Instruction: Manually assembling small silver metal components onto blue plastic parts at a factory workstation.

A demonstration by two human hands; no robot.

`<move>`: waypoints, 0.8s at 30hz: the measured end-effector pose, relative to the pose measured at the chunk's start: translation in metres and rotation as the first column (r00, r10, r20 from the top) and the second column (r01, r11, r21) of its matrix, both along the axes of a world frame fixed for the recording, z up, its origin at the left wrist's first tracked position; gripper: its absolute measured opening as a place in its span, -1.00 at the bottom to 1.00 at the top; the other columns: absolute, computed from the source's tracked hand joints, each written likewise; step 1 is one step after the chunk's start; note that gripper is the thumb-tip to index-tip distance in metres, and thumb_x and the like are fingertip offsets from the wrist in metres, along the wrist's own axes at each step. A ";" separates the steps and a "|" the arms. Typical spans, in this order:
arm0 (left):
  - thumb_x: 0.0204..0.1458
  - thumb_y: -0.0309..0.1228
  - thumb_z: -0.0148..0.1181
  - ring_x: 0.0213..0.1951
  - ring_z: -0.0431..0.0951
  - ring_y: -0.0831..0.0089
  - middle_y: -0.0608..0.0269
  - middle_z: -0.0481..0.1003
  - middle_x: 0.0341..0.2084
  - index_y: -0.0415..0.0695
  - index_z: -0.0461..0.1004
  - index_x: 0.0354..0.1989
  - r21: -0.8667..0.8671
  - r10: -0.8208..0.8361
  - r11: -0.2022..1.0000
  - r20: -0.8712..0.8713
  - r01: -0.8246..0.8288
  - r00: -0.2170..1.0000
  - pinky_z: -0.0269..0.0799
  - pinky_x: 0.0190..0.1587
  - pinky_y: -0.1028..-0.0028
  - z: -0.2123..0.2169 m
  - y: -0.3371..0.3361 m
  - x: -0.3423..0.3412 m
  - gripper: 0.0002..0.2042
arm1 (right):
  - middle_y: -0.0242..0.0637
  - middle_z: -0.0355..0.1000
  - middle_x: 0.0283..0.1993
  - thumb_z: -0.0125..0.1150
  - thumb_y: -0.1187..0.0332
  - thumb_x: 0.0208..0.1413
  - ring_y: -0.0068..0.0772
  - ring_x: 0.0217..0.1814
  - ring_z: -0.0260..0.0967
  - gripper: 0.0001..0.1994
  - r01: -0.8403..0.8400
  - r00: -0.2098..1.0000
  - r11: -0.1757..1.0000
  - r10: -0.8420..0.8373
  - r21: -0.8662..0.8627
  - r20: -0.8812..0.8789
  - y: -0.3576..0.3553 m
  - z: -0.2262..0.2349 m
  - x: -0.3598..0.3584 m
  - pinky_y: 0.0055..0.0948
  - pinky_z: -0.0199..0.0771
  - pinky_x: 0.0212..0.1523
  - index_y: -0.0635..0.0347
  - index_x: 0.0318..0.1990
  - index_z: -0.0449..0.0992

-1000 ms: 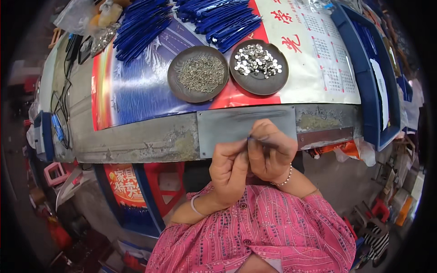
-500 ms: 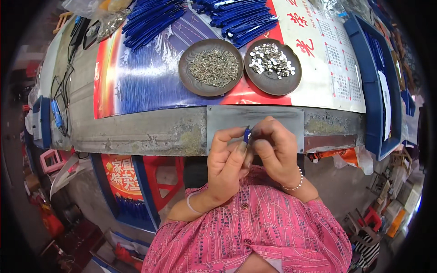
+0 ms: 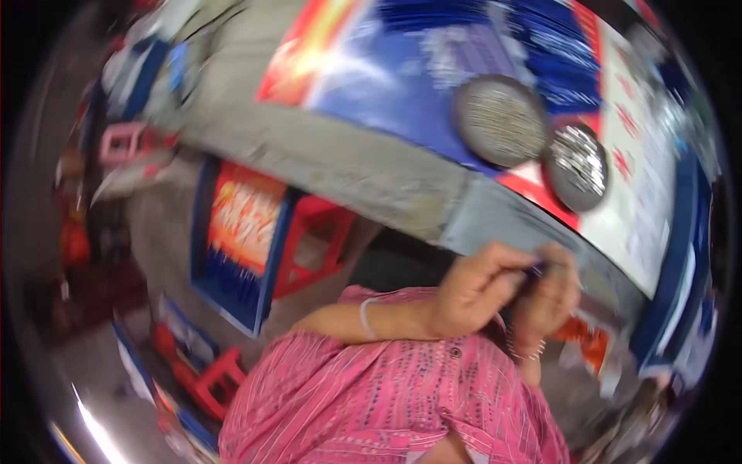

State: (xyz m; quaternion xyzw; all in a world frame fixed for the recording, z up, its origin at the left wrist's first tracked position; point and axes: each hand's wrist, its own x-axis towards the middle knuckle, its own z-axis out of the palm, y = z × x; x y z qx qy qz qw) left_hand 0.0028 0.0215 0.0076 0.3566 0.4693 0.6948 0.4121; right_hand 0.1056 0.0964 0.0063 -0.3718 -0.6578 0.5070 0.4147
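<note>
Motion blurs this moment. My left hand (image 3: 481,292), with a pale band at its wrist, is closed with thumb and forefinger pinched on a slim blue piece (image 3: 535,268), of which only a small dark bit shows. Close against it on the right is my right hand (image 3: 550,298), a beaded bracelet at its wrist. Its fingers are curled toward the piece, but what is in them is smeared. Both hands are over the table's front edge, by a grey metal plate (image 3: 483,213). Beyond lie a brown dish of small metal pins (image 3: 470,127) and another of shiny round discs (image 3: 562,189).
Bundles of slim blue pieces (image 3: 560,73) lie on a printed poster (image 3: 386,100) at the back. A blue crate (image 3: 680,255) stands at the right. Below the table on the left are a blue bin (image 3: 267,290) holding blue pieces and a red stool (image 3: 325,243).
The view has turned to the left and tilted, so table and dishes appear shifted right. My hands remain together around the slim blue piece, now near the table's front edge.
</note>
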 end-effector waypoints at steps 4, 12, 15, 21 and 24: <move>0.12 -0.55 -0.05 -0.48 0.40 0.63 0.35 0.40 -0.55 -0.27 0.31 -0.02 -0.074 0.003 0.997 -0.070 -0.008 0.998 0.31 -0.39 0.59 -0.004 -0.024 -0.039 -0.75 | -0.17 0.24 -0.42 -0.19 -0.07 0.23 -0.41 -0.52 0.25 -0.47 -0.125 0.972 0.992 0.116 -0.032 -0.204 0.011 0.005 0.015 -0.55 0.25 -0.55 0.37 -0.27 0.31; 0.11 -0.53 -0.04 -0.48 0.39 0.55 0.27 0.39 -0.50 -0.23 0.38 -0.18 -0.286 0.247 0.475 -0.864 -0.832 0.438 0.34 -0.40 0.54 -0.051 -0.240 -0.198 -0.86 | -0.22 0.21 -0.41 -0.23 0.19 0.30 -0.50 -0.50 0.17 -0.63 -0.326 0.945 0.944 0.323 0.053 0.059 -0.002 0.014 -0.014 -0.59 0.23 -0.47 0.36 -0.35 0.30; 0.07 -0.50 0.02 -0.36 0.46 0.27 0.08 0.41 -0.44 -0.28 0.41 -0.27 -0.211 0.054 0.386 -0.967 -0.898 0.250 0.36 -0.27 0.45 -0.058 -0.316 -0.229 -0.88 | -0.25 0.21 -0.42 -0.17 0.25 0.29 -0.53 -0.49 0.14 -0.68 -0.396 0.916 0.918 0.392 0.028 0.083 0.001 0.006 -0.017 -0.60 0.22 -0.46 0.34 -0.39 0.31; 0.03 -0.52 0.06 -0.26 0.47 0.09 0.03 0.44 -0.37 -0.23 0.44 -0.28 -0.271 -0.036 0.277 -0.962 -0.922 0.272 0.36 -0.19 0.33 -0.098 -0.401 -0.228 -0.89 | -0.30 0.20 -0.45 -0.10 0.40 0.24 -0.54 -0.51 0.13 -0.80 -0.408 0.903 0.901 0.375 0.144 0.210 -0.001 0.010 -0.021 -0.60 0.16 -0.47 0.32 -0.41 0.30; 0.01 -0.53 0.08 -0.26 0.47 0.11 0.04 0.45 -0.38 -0.23 0.45 -0.30 -0.262 -0.025 0.274 -0.964 -0.925 0.266 0.37 -0.19 0.34 -0.110 -0.412 -0.224 -0.90 | -0.30 0.20 -0.47 -0.08 0.42 0.23 -0.54 -0.51 0.12 -0.81 -0.404 0.899 0.904 0.366 0.136 0.241 -0.006 0.011 -0.021 -0.60 0.14 -0.47 0.32 -0.42 0.30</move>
